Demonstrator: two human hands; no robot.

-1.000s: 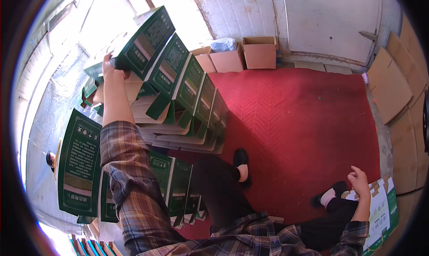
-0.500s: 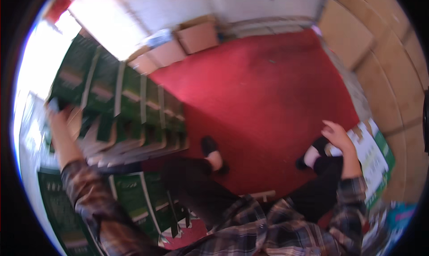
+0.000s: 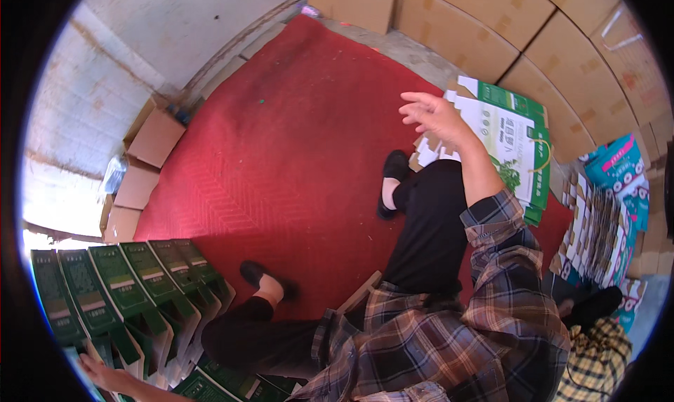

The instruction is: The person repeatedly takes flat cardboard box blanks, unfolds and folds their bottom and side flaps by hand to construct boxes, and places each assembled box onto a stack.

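A row of upright dark green cartons (image 3: 123,282) stands at my left, their lower flaps folded out. My left hand (image 3: 105,375) lies against the near outer end of this row, fingers stretched out along a carton and partly cut off by the picture's edge. Over the red carpet, my right hand (image 3: 437,117) hangs open with fingers spread, holding nothing. Just beyond it lies a stack of flat green and white cartons (image 3: 502,128) with a yellowish cord handle on top. More green cartons (image 3: 217,384) lie beside my left leg.
Red carpet (image 3: 302,121) covers the floor. Brown boxes (image 3: 477,23) are stacked like a wall at the far right. Open brown boxes (image 3: 154,135) line the left wall. Flat teal and white cartons (image 3: 597,219) are piled at right, near a person in yellow checked clothing (image 3: 597,363).
My view has swung to the right, bringing the teal cartons and the other person into sight. My right hand is now raised and stretched forward; my left hand remains at the green row's end.
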